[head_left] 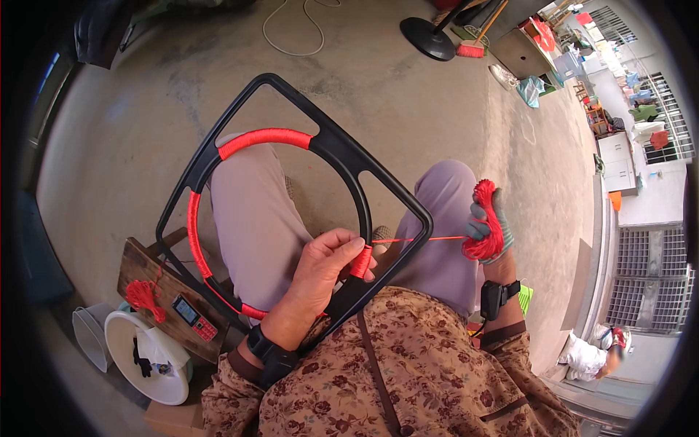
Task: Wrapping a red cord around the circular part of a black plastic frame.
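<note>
Across my lap lies a black frame (341, 146), a rounded square with a ring inside it. Red cord wrapping (266, 140) covers several stretches of the ring. My left hand (329, 261), bare, pinches the ring at its right side, thumb on a short wrapped section (361, 262). From there a single strand of cord (426, 239) runs taut to the right, passing the frame's outer bar. My right hand (495, 231), in a grey-green glove, is closed around a bundle of red cord (486, 226), held above my right knee.
On my left a small wooden stool (164, 320) carries another red cord bundle (145, 297) and a mobile phone (194, 317). Beside it stands a white bucket (120, 342) with a dark glove inside. A round black stand base (428, 39) and a red broom (471, 49) are ahead.
</note>
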Demonstrator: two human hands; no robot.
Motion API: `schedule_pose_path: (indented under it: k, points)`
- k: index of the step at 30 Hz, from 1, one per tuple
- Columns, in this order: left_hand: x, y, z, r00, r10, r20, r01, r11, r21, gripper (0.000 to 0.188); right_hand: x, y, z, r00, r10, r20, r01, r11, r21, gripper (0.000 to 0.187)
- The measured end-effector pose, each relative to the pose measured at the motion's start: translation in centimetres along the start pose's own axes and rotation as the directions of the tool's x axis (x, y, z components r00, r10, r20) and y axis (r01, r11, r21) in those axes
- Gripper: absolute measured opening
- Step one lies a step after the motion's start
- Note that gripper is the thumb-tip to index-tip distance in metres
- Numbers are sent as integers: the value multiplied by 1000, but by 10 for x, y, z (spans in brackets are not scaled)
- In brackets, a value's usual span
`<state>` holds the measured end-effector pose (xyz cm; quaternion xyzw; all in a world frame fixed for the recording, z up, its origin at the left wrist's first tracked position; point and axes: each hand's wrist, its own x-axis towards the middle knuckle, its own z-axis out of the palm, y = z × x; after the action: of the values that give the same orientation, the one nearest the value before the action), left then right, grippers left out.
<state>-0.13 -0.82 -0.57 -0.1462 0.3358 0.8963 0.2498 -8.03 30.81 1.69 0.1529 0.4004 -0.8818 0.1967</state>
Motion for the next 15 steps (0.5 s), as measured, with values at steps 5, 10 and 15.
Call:
schedule_pose_path:
  k: [5, 10, 15]
  points:
    - [0, -1, -2, 999, 39, -9, -38, 996, 76, 16, 3, 23, 50, 923, -3, -385, -140, 929, -343, 46]
    - [-1, -2, 0, 997, 77, -26, -72, 986, 152, 12, 16, 63, 62, 933, 298, 200, -78, 713, -697, 33]
    - [-3, -1, 6, 992, 122, 24, -125, 975, 186, 14, 63, 84, 79, 867, 308, 392, -33, 820, -571, 44]
